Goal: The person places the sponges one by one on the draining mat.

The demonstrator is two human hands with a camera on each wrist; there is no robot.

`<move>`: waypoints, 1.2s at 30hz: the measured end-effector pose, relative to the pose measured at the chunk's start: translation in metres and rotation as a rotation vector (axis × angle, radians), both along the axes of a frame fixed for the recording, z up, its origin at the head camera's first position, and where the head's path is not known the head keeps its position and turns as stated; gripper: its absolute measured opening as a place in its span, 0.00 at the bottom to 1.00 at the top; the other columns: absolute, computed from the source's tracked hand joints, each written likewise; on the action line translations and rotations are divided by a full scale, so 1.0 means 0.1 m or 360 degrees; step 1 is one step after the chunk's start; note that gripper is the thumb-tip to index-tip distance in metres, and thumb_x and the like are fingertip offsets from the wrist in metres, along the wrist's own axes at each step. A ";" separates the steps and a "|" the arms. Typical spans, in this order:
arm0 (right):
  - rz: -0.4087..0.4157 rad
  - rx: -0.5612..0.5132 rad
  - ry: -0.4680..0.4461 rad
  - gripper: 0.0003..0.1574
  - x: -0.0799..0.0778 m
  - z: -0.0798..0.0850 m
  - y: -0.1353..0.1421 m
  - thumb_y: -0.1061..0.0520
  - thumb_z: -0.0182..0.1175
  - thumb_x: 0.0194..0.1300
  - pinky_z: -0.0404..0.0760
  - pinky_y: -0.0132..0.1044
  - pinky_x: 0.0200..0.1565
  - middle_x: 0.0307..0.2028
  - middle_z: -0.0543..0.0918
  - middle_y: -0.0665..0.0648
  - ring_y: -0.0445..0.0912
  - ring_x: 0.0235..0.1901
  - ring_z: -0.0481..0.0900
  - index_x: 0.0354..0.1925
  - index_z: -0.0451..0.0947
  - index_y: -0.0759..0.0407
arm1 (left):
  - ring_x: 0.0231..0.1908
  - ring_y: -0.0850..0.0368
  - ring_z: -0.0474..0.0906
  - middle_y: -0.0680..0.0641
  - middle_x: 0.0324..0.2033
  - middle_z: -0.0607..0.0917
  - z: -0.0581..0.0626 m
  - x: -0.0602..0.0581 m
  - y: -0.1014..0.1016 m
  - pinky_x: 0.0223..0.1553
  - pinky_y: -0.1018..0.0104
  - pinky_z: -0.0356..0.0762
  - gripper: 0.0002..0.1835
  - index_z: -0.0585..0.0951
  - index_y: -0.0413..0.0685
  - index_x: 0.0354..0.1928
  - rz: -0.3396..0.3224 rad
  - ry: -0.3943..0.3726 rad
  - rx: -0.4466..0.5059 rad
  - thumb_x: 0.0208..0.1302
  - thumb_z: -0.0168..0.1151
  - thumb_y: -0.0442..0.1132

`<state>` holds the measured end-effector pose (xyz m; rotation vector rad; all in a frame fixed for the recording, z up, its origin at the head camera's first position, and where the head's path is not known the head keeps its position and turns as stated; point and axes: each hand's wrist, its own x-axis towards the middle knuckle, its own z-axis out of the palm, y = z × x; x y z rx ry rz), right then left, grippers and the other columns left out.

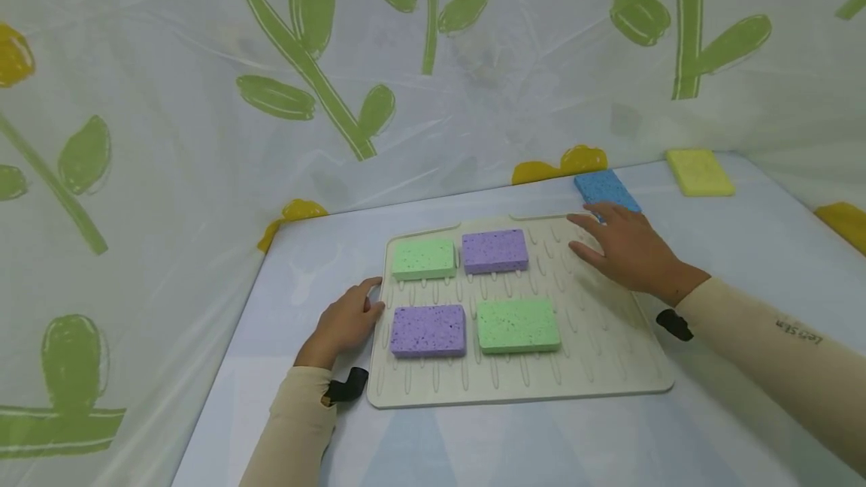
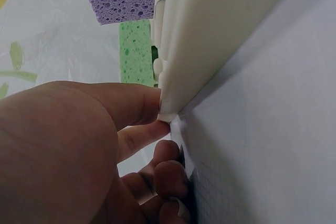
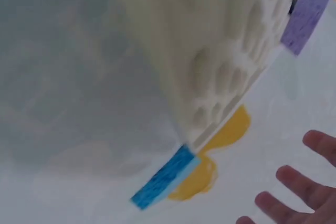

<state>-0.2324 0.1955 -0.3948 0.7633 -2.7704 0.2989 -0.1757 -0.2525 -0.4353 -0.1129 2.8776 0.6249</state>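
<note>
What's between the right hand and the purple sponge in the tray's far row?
In the head view, only a bare strip of the ribbed tray shows between the far-row purple sponge and the right hand.

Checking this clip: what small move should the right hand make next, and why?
I would probably bring the right hand onto the blue sponge and pinch it: the hand looks open and empty, the sponge lies just beyond it, outside the tray, and the tray's right side has bare room.

head: high, forward-down, cream ridged rectangular tray (image 1: 609, 355) | left wrist: close, left edge | right wrist: close, right edge | shared: tray
</note>
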 end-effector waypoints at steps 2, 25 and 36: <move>-0.0075 -0.0011 -0.0051 0.33 -0.09 0.01 0.07 0.47 0.58 0.72 0.66 0.70 0.59 0.66 0.69 0.72 0.70 0.65 0.66 0.69 0.70 0.60 | 0.32 0.55 0.73 0.48 0.37 0.77 0.01 0.00 0.00 0.31 0.62 0.68 0.30 0.63 0.57 0.75 -0.0008 0.0004 0.0004 0.74 0.53 0.49; -0.0385 0.0027 -0.0684 0.43 -0.87 -0.02 0.39 0.40 0.43 0.77 0.64 0.76 0.56 0.68 0.53 0.84 0.83 0.62 0.57 0.76 0.51 0.66 | 0.29 0.56 0.72 0.49 0.34 0.77 0.00 0.02 0.01 0.28 0.63 0.67 0.30 0.65 0.57 0.75 0.0001 0.0037 0.0021 0.73 0.55 0.48; -0.0400 0.0045 -0.0767 0.43 -0.98 -0.06 0.35 0.42 0.43 0.78 0.62 0.77 0.57 0.68 0.49 0.86 0.84 0.63 0.55 0.76 0.46 0.67 | 0.29 0.56 0.73 0.49 0.34 0.77 0.01 0.00 0.00 0.28 0.62 0.68 0.29 0.65 0.58 0.74 0.0006 0.0036 -0.0004 0.73 0.54 0.49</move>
